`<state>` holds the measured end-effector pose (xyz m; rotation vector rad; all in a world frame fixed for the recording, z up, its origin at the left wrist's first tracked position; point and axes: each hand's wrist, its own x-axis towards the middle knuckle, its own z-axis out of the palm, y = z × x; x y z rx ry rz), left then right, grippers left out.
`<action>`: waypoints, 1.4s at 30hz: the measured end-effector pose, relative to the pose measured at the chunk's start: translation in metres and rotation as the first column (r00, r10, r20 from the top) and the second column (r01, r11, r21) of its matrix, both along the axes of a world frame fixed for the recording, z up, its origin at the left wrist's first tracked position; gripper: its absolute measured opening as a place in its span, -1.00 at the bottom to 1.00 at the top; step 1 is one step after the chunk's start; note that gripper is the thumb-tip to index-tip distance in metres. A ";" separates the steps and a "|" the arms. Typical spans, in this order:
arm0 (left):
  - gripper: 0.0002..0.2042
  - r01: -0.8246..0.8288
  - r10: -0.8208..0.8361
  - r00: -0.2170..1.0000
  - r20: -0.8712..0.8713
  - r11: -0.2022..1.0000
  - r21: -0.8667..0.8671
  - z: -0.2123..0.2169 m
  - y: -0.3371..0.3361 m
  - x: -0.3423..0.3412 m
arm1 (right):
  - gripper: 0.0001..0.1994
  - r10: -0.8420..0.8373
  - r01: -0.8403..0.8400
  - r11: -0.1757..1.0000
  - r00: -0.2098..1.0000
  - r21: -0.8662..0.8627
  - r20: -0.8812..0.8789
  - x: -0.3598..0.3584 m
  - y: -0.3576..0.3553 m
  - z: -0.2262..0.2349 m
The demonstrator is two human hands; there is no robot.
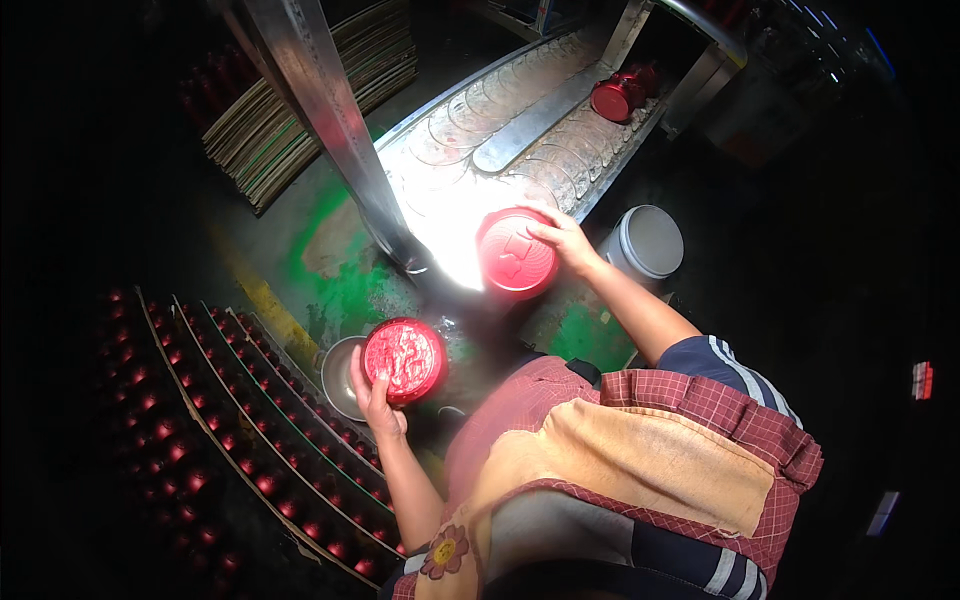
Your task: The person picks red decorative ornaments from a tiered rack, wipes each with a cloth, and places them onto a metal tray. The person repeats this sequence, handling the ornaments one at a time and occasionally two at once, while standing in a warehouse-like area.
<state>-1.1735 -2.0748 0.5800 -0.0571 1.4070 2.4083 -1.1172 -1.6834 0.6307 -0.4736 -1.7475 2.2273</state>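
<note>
My left hand grips the side of a shiny red round jar, its raised, embossed round face turned up. This jar is above and beside a metal basin. Higher and to the right, my right hand is closed on the rim side of another red jar, whose round face shows fine rings and a raised mark. That jar sits at the brightly lit near end of a conveyor. The fingers under both jars are hidden.
Another red jar lies on the far right of the conveyor. A steel post rises at its left, near stacked flat sheets. Layered rows of red jars fill the lower left. A white lidded bucket stands at right.
</note>
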 end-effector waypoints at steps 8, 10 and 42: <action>-0.33 -0.232 -0.430 0.737 -0.521 0.563 -0.793 0.013 0.354 -0.046 | -0.59 -0.459 0.301 0.258 0.874 0.918 -0.158 -0.050 0.149 -0.044; -0.35 -0.281 -0.477 0.713 -0.513 0.477 -0.833 -0.004 0.410 -0.047 | -0.57 -0.519 0.262 0.292 0.851 0.920 -0.077 -0.064 0.172 -0.064; -0.25 -0.444 0.651 0.295 -0.700 -0.555 -0.703 0.069 -0.531 0.235 | -0.27 0.850 -0.209 0.186 0.525 0.960 -0.050 -0.220 -0.759 0.006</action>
